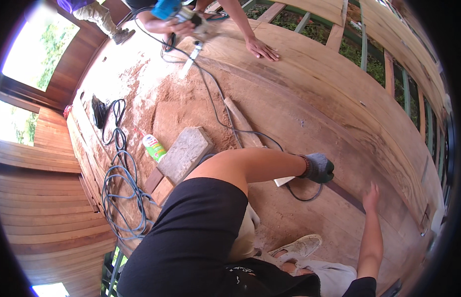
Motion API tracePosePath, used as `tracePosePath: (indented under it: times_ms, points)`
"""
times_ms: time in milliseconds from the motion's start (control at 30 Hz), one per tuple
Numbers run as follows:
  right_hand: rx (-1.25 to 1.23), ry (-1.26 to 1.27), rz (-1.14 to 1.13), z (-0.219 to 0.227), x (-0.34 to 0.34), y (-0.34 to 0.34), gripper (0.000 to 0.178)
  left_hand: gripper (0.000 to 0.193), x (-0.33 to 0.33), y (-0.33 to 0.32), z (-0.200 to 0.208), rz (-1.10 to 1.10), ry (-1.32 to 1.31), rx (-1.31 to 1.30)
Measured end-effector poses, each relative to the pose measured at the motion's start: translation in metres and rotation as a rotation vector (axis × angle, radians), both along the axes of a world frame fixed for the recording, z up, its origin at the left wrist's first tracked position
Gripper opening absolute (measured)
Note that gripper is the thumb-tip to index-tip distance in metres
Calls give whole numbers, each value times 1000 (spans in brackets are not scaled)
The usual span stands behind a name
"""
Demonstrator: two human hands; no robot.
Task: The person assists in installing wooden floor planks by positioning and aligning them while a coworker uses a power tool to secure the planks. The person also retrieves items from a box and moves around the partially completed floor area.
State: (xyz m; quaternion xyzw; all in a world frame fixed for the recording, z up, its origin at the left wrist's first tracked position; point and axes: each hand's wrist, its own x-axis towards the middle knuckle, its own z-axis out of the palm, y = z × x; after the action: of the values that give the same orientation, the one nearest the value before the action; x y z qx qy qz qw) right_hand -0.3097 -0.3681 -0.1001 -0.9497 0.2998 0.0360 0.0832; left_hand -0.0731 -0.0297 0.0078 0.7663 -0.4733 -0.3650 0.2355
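Note:
My left hand [318, 168], in a grey-and-dark work glove, is curled closed above the wooden floor boards [309, 218]. Whatever it may hold is hidden. Beneath it, a dark narrow strip of wood [345, 194] lies along the boards, and a black cord [306, 199] loops nearby. Farther right, my bare right hand [371, 198] reaches over the boards with its fingers stretched out. Below my left forearm, the end of a pale flat piece [284, 181] shows; its kind is unclear.
A co-worker grips a blue power tool [166, 9], with the other hand [262, 49] flat on a wide plank [309, 67]. Sawdust [176, 106], a glue bottle [153, 147], a wood block [187, 151] and coiled cords [122, 190] lie left. Open joists [363, 42] show at upper right.

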Motion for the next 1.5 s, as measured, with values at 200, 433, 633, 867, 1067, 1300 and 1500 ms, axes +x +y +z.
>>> tracePosePath:
  times_ms: [200, 433, 633, 867, 1067, 1300, 1500]
  points:
    - [-1, -37, 29, -5, 8, 0, 59, 39, 3, -1, -18, -142, -68, 174]
    - [23, -176, 61, -9, 41, 12, 52, 43, 17, 8, -39, -219, -80, 321]
    - [116, -114, 66, 12, 72, 41, 43, 42, 22, 22, -23, -193, -24, 312]
    - [266, -42, 355, 19, 64, 88, 42, 40, 13, 40, -32, -165, -56, 266]
    - [251, 140, 507, 7, 54, 111, 39, 45, 9, 54, -64, -103, -251, 79]
    - [298, 360, 583, 17, 52, 126, 30, 45, -4, 61, -49, -403, -15, 339]
    - [349, 682, 591, 35, 64, 143, 24, 45, 1, 84, -29, -390, 31, 392]
